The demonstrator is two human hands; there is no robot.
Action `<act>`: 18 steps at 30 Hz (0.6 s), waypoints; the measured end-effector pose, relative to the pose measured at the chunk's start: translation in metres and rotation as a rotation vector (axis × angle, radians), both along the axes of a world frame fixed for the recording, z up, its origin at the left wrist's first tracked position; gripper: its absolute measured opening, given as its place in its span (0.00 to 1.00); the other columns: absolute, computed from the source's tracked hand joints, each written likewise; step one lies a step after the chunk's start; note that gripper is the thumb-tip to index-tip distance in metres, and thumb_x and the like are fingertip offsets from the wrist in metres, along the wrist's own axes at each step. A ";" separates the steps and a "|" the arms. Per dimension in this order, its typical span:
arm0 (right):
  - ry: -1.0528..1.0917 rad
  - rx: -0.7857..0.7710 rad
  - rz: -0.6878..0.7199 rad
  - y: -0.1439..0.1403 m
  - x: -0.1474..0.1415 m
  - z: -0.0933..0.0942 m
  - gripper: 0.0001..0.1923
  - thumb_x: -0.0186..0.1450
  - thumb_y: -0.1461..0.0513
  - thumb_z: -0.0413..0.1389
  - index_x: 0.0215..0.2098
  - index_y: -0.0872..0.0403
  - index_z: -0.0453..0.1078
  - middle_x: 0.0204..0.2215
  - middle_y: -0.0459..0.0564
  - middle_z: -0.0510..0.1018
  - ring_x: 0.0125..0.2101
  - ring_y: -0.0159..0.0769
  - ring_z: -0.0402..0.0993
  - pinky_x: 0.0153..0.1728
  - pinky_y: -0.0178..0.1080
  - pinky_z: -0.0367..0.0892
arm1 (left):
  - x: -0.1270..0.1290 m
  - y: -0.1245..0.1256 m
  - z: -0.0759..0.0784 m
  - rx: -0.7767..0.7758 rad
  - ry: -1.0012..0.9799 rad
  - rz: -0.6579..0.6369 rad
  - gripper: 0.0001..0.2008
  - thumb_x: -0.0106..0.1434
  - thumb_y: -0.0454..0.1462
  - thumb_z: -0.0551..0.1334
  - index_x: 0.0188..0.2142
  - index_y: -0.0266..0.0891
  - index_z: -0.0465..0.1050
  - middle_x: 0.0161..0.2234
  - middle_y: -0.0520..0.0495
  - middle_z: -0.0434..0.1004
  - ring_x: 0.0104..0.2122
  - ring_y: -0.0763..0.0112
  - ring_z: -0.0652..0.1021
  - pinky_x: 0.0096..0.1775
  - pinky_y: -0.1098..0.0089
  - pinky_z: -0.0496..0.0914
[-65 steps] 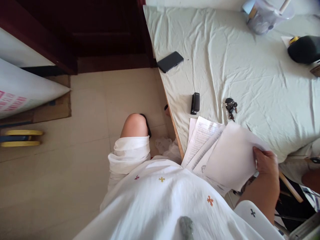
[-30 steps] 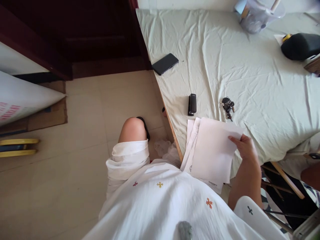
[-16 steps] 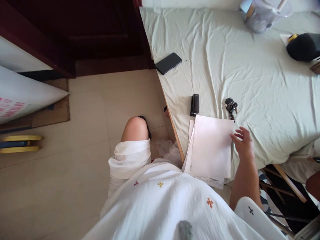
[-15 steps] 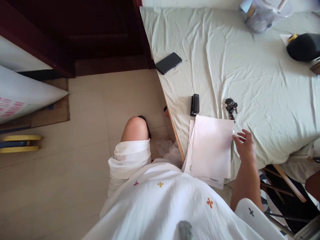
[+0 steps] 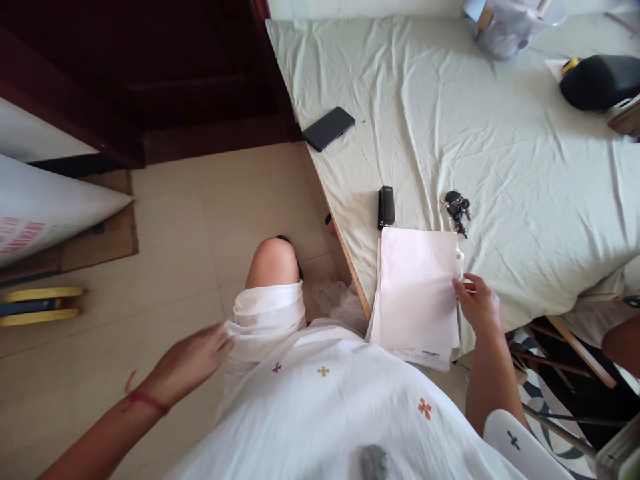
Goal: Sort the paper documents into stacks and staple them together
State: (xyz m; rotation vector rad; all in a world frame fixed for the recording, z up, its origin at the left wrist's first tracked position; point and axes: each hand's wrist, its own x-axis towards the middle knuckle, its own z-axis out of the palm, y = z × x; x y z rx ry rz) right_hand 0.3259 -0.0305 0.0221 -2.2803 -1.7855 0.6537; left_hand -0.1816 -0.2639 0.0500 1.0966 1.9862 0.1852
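A stack of white papers point(image 5: 419, 287) lies at the near corner of the cloth-covered table, its sheets slightly out of line. At the stack's right edge is my right hand point(image 5: 477, 301), thumb touching the top sheet and fingers bent but apart. My left hand point(image 5: 197, 353), a little blurred, hangs over my left thigh by the white clothing point(image 5: 267, 307). Its fingers look stretched out, holding nothing that I can see. Just beyond the papers stands a black stapler point(image 5: 386, 207). A bunch of keys point(image 5: 457, 210) rests to the right of it.
A black phone point(image 5: 329, 129) lies near the table's left edge. At the back are a clear plastic container point(image 5: 510, 30) and a black rounded object point(image 5: 600, 81). On the floor to the left are a white sack point(image 5: 55, 210) and a yellow-and-blue object point(image 5: 43, 305).
My left hand has come into view from the lower left. My right hand has moved slightly left and down, onto the papers' edge. The view has shifted a little.
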 end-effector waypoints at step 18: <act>0.067 -0.121 -0.101 -0.044 -0.004 -0.007 0.41 0.58 0.35 0.53 0.52 0.59 0.74 0.27 0.51 0.77 0.27 0.42 0.71 0.27 0.40 0.61 | 0.174 0.129 -0.044 0.360 -0.364 -0.207 0.15 0.68 0.35 0.57 0.46 0.37 0.83 0.44 0.41 0.84 0.41 0.64 0.82 0.45 0.67 0.73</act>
